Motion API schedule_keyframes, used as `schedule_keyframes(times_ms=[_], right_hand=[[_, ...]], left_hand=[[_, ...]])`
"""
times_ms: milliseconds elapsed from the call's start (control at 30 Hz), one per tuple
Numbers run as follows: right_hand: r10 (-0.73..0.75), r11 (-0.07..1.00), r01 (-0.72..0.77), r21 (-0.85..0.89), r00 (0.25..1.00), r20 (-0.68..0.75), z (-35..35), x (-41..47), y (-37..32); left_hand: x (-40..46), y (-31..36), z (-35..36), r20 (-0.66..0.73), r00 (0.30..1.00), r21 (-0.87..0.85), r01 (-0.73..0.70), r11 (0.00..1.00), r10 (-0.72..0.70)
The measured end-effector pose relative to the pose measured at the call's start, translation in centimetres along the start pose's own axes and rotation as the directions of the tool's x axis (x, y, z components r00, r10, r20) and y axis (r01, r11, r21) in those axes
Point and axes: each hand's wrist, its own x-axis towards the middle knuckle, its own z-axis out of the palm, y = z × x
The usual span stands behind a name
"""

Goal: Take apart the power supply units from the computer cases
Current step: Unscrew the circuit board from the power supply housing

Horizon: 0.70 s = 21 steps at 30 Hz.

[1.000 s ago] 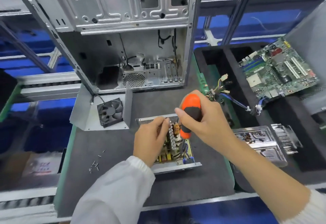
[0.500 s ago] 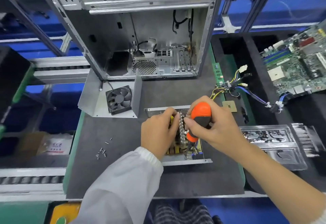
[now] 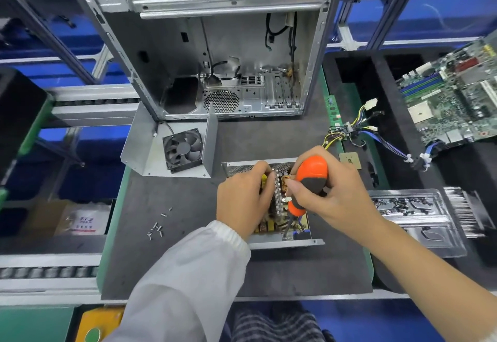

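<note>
An opened power supply unit (image 3: 285, 242) lies on the dark mat in front of me, its circuit board and heat sink bare. My left hand (image 3: 242, 201) grips the heat sink from the left. My right hand (image 3: 330, 193) holds an orange and black screwdriver (image 3: 309, 180), tip down inside the unit. Behind it stands the empty silver computer case (image 3: 228, 59), open toward me. The unit's cable bundle (image 3: 347, 129) trails to the right.
A bent metal cover with a black fan (image 3: 184, 149) lies left of the unit. Several loose screws (image 3: 157, 228) sit on the mat (image 3: 174, 261). At right are a motherboard (image 3: 451, 99), a plastic tray (image 3: 414, 215) of parts and a CPU chip (image 3: 348, 158).
My view has tilted down and closed in. Both hands stay on the unit; the screwdriver has turned slightly in my right hand.
</note>
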Motion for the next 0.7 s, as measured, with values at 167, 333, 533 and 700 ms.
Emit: schedule_keyframes(times_ms=[167,333,533,700], right_hand=[[-0.004,1.0,0.003,0.004,0.999,0.052,-0.1,-0.2,-0.2],[-0.095,0.984,0.134,-0.114,0.95,0.297,-0.7,1.1,-1.1],[-0.026,0.943,0.194,-0.271,0.853,0.521,-2.0,2.5,-2.1],[-0.033,0.934,0.236,-0.267,0.803,0.595,-2.7,2.6,-2.9]], left_hand=[[0.1,0.0,0.0,0.013,1.0,0.007,0.007,1.0,-0.007],[-0.2,-0.4,-0.4,0.077,0.997,-0.404,0.033,0.914,-0.001],[-1.3,-1.4,-1.8,0.378,0.904,-0.804,0.215,0.554,0.198],[-1.5,-1.4,-2.5,0.413,0.86,-0.817,0.204,0.539,0.301]])
